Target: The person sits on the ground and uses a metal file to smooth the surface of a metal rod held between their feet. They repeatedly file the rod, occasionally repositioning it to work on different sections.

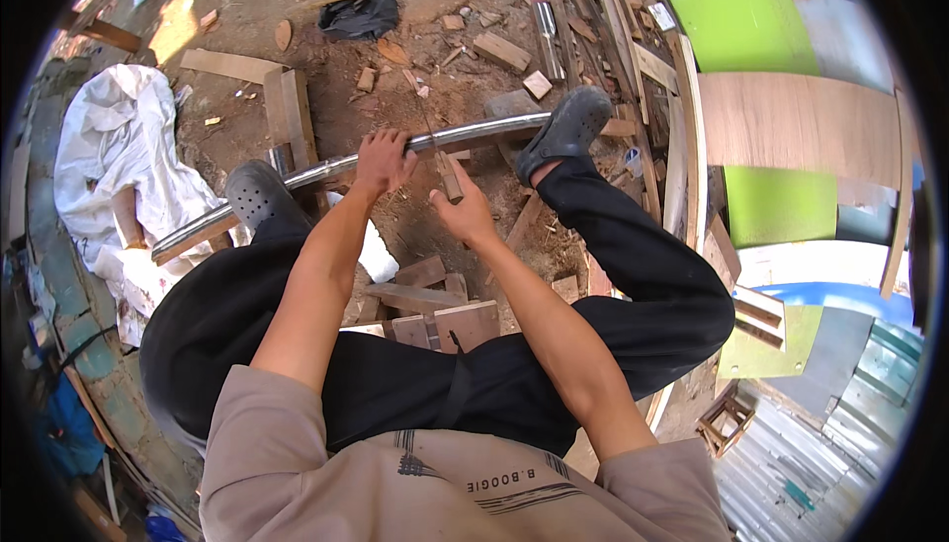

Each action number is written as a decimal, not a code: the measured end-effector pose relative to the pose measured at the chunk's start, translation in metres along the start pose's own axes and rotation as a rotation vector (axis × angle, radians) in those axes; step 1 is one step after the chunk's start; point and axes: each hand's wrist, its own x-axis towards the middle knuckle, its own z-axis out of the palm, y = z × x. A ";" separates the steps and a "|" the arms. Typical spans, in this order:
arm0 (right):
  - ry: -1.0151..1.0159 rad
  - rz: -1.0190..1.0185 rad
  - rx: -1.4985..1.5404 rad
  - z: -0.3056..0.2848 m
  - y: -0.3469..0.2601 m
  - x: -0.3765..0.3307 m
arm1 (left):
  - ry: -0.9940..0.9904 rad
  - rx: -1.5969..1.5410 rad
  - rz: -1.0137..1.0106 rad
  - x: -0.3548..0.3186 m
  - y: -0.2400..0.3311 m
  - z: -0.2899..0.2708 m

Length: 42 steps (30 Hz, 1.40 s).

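On the dirt floor [326,97] of a cluttered workshop yard, among wood offcuts and shavings, a person sits with legs apart, both feet in dark clogs. Largest around them are a green panel [732,8] and a plywood sheet [801,122] on the right, and a crumpled white sheet [119,157] on the left.

Across the space in front of the knees lies a long shiny metal pipe [316,168], its long axis running from lower left to upper right, with a slight bow from the lens. The left clog [259,194] and the right clog [565,127] rest against it near either end.

The left hand [384,160] grips the pipe about midway, fingers curled over it. The right hand [463,211] sits just beside, fingers closed around the wooden handle of a thin saw [442,162], whose blade points up and away, crossing the pipe close to the left hand.

Small wooden blocks [435,320] lie between the thighs.
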 end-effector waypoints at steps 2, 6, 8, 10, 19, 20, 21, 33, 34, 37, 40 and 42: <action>0.078 -0.112 -0.002 0.000 0.019 0.005 | -0.050 0.094 0.036 -0.003 0.010 -0.007; 0.022 -0.065 0.046 0.006 0.017 0.005 | -0.141 0.147 -0.055 -0.013 0.017 -0.019; 0.042 -0.056 0.020 0.012 0.013 0.004 | -0.164 0.178 -0.096 -0.013 0.017 -0.020; 0.083 -0.062 0.013 0.016 0.017 0.003 | -0.151 0.173 -0.119 -0.008 0.020 -0.012; 0.088 -0.075 0.060 0.008 0.031 0.026 | -0.061 0.134 -0.098 0.015 0.009 0.017; 0.072 -0.033 0.079 0.007 0.028 0.035 | -0.096 0.129 -0.084 0.023 0.003 0.015; 0.038 -0.002 0.116 0.011 0.018 0.038 | -0.135 0.131 -0.085 0.025 -0.014 0.017; 0.107 0.002 -0.058 0.010 0.021 0.037 | -0.428 0.109 -0.054 0.047 -0.008 -0.013; 0.104 0.004 -0.058 0.009 0.022 0.035 | -0.419 0.107 -0.062 0.046 -0.007 -0.013; 0.113 -0.040 -0.062 0.010 0.011 0.028 | -0.370 0.083 -0.089 0.042 -0.007 -0.013; 0.119 -0.092 -0.056 0.011 -0.020 0.007 | -0.406 0.039 -0.161 0.042 -0.005 -0.015; 0.108 -0.045 -0.011 0.011 -0.021 0.010 | -0.313 0.001 -0.117 0.041 -0.008 -0.016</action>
